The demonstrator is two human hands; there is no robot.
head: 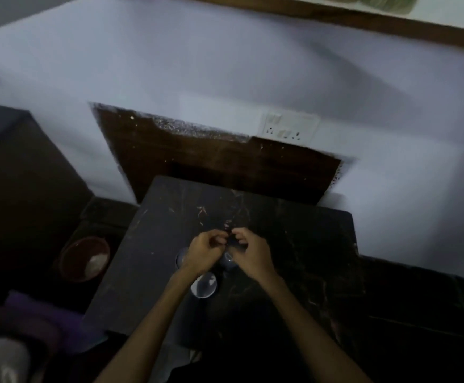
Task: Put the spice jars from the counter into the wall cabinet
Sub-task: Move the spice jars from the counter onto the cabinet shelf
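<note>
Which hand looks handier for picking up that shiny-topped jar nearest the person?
Probably the left hand: the nearest jar sits just under its wrist, while the right hand is farther off. Both hands have curled fingers meeting over the dark counter.

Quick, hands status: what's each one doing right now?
Left hand: fingers curled over the jars; what it grips cannot be told.
Right hand: fingers curled round something small and dark; unclear what.

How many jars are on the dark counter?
3 show: one jar nearest the person, one under the left hand, one under the right hand. More may be hidden.
</note>
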